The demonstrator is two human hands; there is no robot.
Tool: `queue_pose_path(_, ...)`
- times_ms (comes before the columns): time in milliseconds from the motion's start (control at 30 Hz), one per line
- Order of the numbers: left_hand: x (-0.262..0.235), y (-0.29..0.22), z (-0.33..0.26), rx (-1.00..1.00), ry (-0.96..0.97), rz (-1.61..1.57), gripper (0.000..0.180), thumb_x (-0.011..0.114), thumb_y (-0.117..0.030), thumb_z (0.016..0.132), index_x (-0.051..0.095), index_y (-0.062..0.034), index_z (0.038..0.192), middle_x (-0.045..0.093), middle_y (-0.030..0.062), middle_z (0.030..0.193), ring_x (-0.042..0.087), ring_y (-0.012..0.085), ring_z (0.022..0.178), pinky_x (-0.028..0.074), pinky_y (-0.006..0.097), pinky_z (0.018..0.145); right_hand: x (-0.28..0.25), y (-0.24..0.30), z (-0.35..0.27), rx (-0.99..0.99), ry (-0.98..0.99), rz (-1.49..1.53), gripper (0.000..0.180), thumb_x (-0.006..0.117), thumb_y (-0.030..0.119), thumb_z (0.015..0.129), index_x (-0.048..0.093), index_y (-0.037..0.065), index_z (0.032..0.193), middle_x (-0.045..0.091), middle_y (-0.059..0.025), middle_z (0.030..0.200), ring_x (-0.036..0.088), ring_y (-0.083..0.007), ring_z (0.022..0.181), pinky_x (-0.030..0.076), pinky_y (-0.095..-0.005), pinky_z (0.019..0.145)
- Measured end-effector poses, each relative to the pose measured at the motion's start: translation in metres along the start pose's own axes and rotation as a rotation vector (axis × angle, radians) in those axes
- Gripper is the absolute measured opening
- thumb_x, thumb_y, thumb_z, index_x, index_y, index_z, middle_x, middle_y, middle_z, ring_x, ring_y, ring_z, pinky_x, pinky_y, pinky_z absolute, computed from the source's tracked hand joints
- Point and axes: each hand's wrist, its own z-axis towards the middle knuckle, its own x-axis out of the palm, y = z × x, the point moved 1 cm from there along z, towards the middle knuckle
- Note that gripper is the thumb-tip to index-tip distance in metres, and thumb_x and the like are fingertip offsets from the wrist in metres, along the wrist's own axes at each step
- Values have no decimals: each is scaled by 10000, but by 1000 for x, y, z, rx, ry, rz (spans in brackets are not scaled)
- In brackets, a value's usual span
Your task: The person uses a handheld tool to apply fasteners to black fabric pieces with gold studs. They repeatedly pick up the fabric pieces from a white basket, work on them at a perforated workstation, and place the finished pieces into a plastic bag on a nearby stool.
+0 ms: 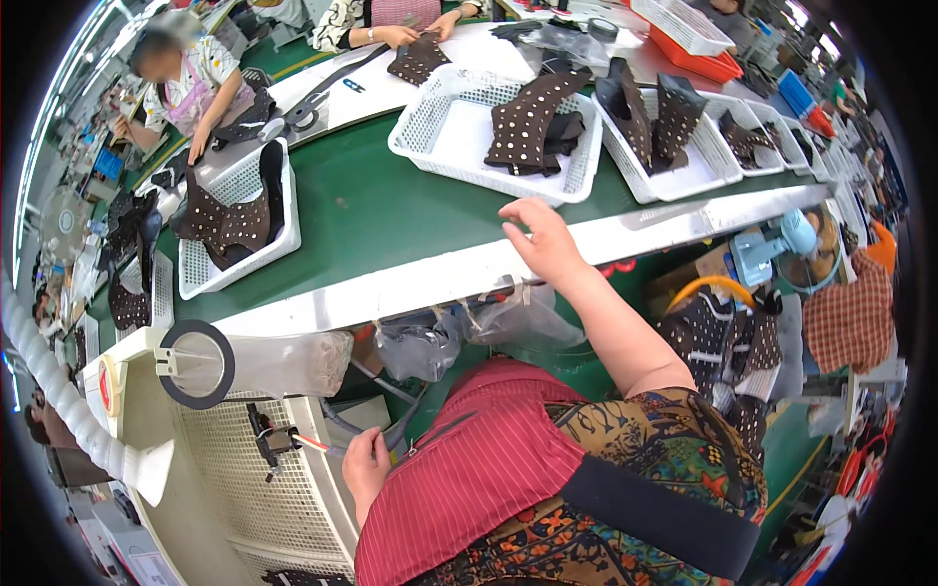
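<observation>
The white basket (pixel 445 137) nearest the person sits on the green belt (pixel 362 210), and over its far rim lies a dark brown studded shoe upper (pixel 528 122) with more dark pieces beside it. The right hand (pixel 542 239) hangs just short of this basket's near rim, above the pale front edge of the belt, palm down, fingers (pixel 518 213) loosely spread and empty; whether a fingertip touches the rim cannot be told. The left hand (pixel 366 467) is low at the person's side, fingers curled together around a thin red-and-white tool (pixel 311 444) that points at a small black clip on a perforated white panel (pixel 244 469). A red striped apron (pixel 479 469) covers the person's front. To the right on the belt stands a second white basket (pixel 699 166) with upright dark uppers, and to the left a third (pixel 205 269) holding another studded piece. Clear plastic bags (pixel 469 327) hang below the belt's edge. A black ring on a stand (pixel 195 363) is near the left corner, beside a roll of tape (pixel 107 384). Across the belt, two other people handle dark pieces on a white table (pixel 489 54).
</observation>
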Motion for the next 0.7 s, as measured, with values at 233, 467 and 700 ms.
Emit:
queue_pose_path(233,32,-49,18,-71,10,27,108,617,-74,816,638,-52,920,609,135,799,602,322,735,471,388,645,-3,-51,49,-63,31,-196,361,647,145,787,538,-3,1098,565,-153,1023,565,-307,954,454,-381,820)
queue_pose_path(467,42,-67,19,-149,6,61,120,618,-76,813,637,-54,929,621,147,827,609,330,770,475,395,670,41,-101,68,-48,172,-587,278,634,225,795,531,53,987,570,-87,891,585,-268,869,452,-410,747)
queue_pose_path(700,53,-76,13,-219,6,61,120,617,-77,812,634,-54,928,629,143,846,612,336,796,478,403,684,37,-105,71,-135,153,-505,176,615,186,797,538,61,895,563,-105,818,581,-290,807,461,-415,706)
